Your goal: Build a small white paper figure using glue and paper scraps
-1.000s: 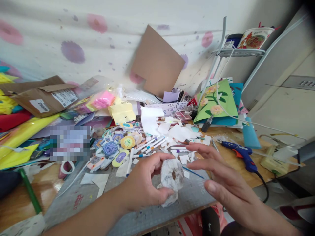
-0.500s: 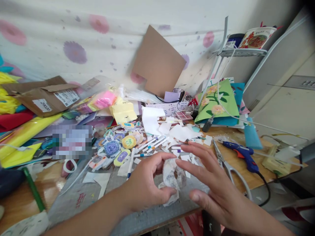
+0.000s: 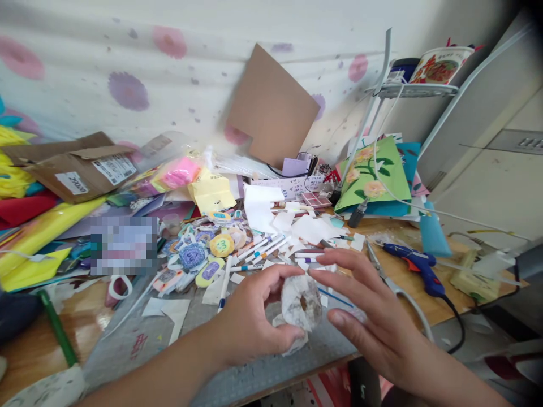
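Observation:
My left hand [image 3: 258, 316] curls its thumb and fingers around a whitish, wrinkled roll with a hole in its middle [image 3: 292, 305], possibly tape; its exact kind is unclear. The roll is above the front edge of a grey cutting mat [image 3: 212, 362]. To its right, my right hand [image 3: 365, 311] has its fingers spread. Its index fingertip is close to the roll's top, and I cannot tell whether they touch. Several capped markers [image 3: 258, 254] and small coloured paper cutouts [image 3: 193, 257] lie beyond my left hand.
Scissors [image 3: 409, 305] and a blue glue gun [image 3: 411, 263] with a cable lie on the right. White paper scraps [image 3: 316, 229] cover the middle. Further back are a cardboard box [image 3: 80, 169], a leaning brown board [image 3: 274, 104] and a green flowered card [image 3: 373, 172].
The roll has turned in my left hand, so its hole faces me more. My right hand has shifted slightly, its fingers still apart. A thin blue stick now shows between the roll and my right hand.

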The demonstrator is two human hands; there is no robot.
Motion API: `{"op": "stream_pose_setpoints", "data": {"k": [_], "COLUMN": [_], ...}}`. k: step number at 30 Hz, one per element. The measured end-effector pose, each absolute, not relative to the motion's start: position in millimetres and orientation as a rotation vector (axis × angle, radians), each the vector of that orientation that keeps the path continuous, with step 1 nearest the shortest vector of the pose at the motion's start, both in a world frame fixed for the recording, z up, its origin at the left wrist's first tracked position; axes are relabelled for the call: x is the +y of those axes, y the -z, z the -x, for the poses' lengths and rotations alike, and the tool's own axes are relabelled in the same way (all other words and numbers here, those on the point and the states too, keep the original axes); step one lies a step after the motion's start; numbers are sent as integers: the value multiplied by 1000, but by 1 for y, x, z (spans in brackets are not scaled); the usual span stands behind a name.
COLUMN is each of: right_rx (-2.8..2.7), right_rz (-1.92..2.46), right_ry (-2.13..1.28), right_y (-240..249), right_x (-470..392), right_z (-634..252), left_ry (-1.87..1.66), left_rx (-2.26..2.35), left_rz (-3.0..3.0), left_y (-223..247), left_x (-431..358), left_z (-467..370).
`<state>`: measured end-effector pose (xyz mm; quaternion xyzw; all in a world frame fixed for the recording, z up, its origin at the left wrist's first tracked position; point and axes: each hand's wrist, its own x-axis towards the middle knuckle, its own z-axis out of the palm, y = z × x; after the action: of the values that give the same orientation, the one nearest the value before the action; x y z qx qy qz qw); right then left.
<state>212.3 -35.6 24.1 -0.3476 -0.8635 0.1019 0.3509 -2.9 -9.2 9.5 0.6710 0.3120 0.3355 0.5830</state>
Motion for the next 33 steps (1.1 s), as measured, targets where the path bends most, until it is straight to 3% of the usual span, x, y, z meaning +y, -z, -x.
{"op": "stream_pose_setpoints", "data": {"k": [8,19,33], "right_rx": [-2285,-1313,-1200], "right_rz": [908,911,904], "right_ry": [-305,-1368,-1293], "right_y": [-25,-10,-8], "right_x": [-36,-25,-17], "right_z": [-213,-197,-194], "left_ry": [-769,-799,-712], "left_rx": [687,699,688], "left_rz": [-1512,-1532,-1522], "left_y": [-1,1,-1], "left_x": [-6,-8,-10], "left_z": [4,3,3]}}
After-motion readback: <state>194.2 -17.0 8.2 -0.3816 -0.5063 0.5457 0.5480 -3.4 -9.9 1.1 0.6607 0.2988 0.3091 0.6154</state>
